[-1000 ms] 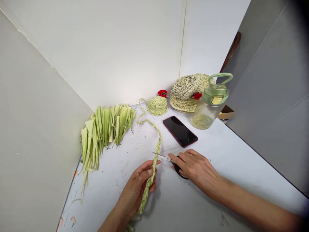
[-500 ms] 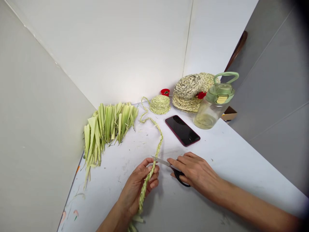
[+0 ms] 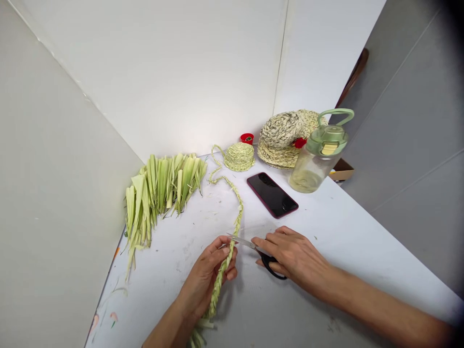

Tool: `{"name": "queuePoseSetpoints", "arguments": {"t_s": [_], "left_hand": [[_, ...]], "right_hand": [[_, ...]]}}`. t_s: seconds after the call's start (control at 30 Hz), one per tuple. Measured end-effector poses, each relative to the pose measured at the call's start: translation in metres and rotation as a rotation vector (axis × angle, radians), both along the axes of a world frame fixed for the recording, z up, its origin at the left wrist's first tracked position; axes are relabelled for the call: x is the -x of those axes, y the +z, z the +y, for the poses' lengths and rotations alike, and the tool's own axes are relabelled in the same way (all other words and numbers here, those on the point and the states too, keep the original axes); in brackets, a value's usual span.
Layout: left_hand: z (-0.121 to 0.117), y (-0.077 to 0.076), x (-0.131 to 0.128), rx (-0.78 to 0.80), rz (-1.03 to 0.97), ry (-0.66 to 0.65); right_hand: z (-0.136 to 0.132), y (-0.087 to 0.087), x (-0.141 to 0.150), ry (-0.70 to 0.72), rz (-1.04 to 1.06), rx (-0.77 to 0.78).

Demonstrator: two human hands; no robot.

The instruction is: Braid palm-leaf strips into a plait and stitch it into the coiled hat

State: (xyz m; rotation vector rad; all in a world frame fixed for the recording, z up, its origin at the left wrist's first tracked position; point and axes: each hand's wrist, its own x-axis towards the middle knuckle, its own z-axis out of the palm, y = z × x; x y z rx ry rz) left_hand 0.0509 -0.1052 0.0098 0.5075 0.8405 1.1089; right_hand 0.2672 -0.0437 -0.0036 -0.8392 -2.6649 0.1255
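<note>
On a white table in a walled corner, the left hand closes its fingers around a plaited leaf braid to keep it firm. The right hand, fingers together, holds scissors, blades aimed at the braid just beside the left fingertips. Farther beyond the fingers lie a black phone, cut leaf strips and a coiled braid.

The head-worn view faces forward and down, close above the left hand and right hand.
</note>
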Motion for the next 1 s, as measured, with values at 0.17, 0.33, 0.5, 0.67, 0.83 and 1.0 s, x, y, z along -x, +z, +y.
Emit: {"name": "queuePoseSetpoints", "arguments": {"t_s": [0.17,0.33,0.5,0.67,0.83,1.0], "left_hand": [[0.0013,0.001,0.0,0.024,0.043,0.021],[0.0021,0.0005,0.0007,0.002,0.043,0.007],[0.0006,-0.0001,0.0019,0.003,-0.018,-0.056],[-0.0009,0.002,0.0011,0.018,-0.073,-0.136],[0.0,0.0051,0.0044,0.048,-0.124,-0.153],[-0.0015,0.0049,0.0029,0.046,-0.086,-0.151]], "right_hand": [[0.0045,0.0001,-0.0045,-0.047,0.035,0.018],[0.0082,-0.0037,-0.0069,-0.101,0.084,-0.002],[0.0077,-0.0081,-0.0036,-0.112,0.086,0.013],[0.0083,-0.0079,-0.0039,-0.076,0.071,0.015],[0.0095,-0.0045,-0.0067,-0.113,0.152,0.076],[0.007,-0.0033,-0.0044,-0.08,0.15,0.02]]}}
